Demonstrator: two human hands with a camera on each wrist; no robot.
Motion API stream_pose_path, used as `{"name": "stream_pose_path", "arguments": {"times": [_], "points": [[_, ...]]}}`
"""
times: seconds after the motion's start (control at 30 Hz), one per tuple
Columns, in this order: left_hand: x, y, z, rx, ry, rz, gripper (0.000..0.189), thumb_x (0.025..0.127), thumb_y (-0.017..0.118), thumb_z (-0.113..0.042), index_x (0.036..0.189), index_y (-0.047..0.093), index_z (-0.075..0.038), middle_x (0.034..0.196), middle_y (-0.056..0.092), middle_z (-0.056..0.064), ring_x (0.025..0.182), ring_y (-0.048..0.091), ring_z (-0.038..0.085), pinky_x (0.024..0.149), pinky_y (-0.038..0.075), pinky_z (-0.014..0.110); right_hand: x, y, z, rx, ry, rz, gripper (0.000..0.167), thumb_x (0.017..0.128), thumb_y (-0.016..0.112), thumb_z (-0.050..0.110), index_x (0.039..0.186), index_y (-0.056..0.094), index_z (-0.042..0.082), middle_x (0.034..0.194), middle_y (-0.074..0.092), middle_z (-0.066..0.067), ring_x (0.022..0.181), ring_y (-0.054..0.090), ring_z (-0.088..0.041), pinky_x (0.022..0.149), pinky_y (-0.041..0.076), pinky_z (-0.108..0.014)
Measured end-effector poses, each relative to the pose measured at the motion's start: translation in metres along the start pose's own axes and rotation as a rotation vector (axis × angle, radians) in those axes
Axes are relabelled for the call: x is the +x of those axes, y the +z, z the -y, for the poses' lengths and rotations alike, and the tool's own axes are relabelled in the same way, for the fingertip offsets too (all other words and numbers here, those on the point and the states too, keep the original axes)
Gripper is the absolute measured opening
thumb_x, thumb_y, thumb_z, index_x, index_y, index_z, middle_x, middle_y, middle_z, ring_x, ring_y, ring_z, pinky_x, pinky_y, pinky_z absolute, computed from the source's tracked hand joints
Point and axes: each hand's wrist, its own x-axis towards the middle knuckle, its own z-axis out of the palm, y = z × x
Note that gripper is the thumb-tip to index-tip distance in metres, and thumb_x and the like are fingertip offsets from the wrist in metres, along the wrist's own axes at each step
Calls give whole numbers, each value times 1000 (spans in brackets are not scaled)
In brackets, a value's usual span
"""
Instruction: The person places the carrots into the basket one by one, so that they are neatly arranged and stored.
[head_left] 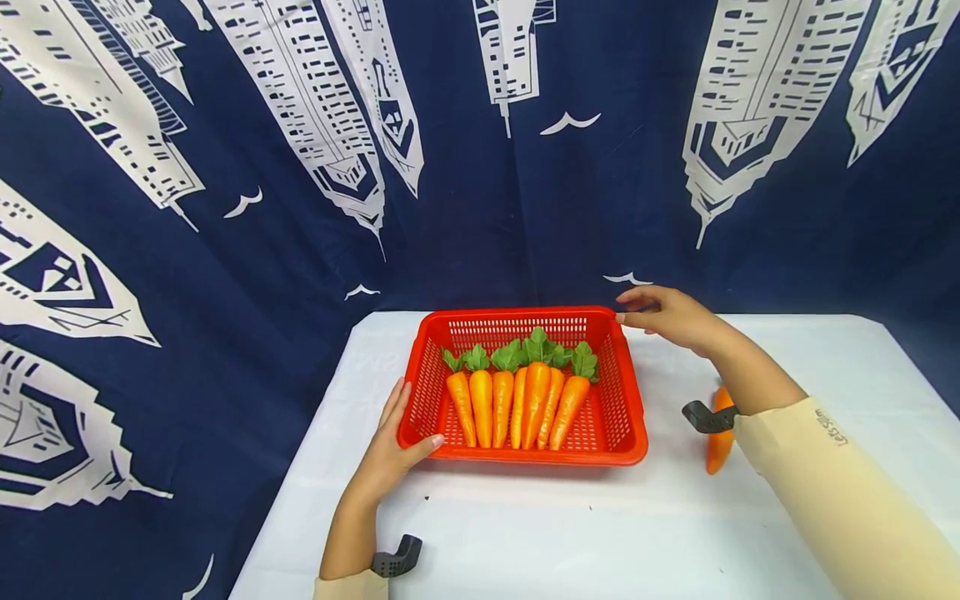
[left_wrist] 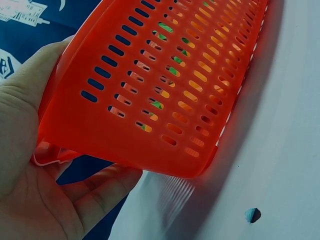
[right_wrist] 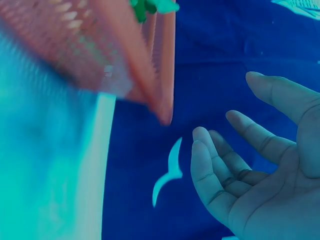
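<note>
A red plastic basket (head_left: 517, 456) with slotted sides sits on the white table. Several orange carrots (head_left: 536, 400) with green leafy tops lie side by side inside it. At its front left corner my left hand (head_left: 386, 462) grips the rim, thumb over the edge and fingers along the outside; the left wrist view shows this hand (left_wrist: 35, 200) around the corner. By the back right corner is my right hand (head_left: 675, 319). In the right wrist view its fingers (right_wrist: 207, 172) are spread, slightly bent and apart from the basket, holding nothing.
Another carrot (head_left: 720, 446) lies on the white table (head_left: 517, 533) right of the basket, partly hidden by my right wrist. Behind the table hangs a dark blue cloth (head_left: 517, 225) printed with white buildings and birds.
</note>
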Motion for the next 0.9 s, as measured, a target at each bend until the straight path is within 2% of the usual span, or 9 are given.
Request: {"name": "stream_pose_path", "arguments": {"times": [0.27, 0.47, 0.67, 0.9], "points": [[2, 1, 0, -9, 7, 1, 104, 83, 82, -35, 162, 16, -34, 170, 3, -16, 158, 9, 28, 121, 19, 67, -22, -15, -28, -74, 86, -14, 67, 97, 64, 48, 146, 47, 7, 146, 49, -27, 123, 57, -44, 102, 51, -60], [1, 0, 1, -30, -3, 1, 104, 82, 83, -36, 162, 16, -36, 169, 3, -19, 158, 8, 27, 121, 18, 67, -39, -19, -55, -121, 159, -19, 75, 95, 62, 56, 147, 45, 5, 145, 47, -30, 126, 53, -51, 97, 51, -63], [1, 0, 1, -33, -11, -1, 105, 81, 84, -40, 162, 17, -36, 167, 4, -23, 158, 9, 24, 122, 18, 66, -55, -22, -81, -134, 213, -26, 76, 95, 63, 55, 147, 44, 2, 145, 45, -34, 124, 53, -52, 95, 53, -62], [0, 0, 0, -52, -12, 4, 106, 80, 84, -40, 162, 17, -37, 170, 3, -16, 157, 13, 28, 121, 23, 66, -80, -24, -108, -131, 237, -35, 69, 99, 60, 47, 145, 44, -3, 144, 42, -37, 122, 51, -53, 90, 51, -66]]}}
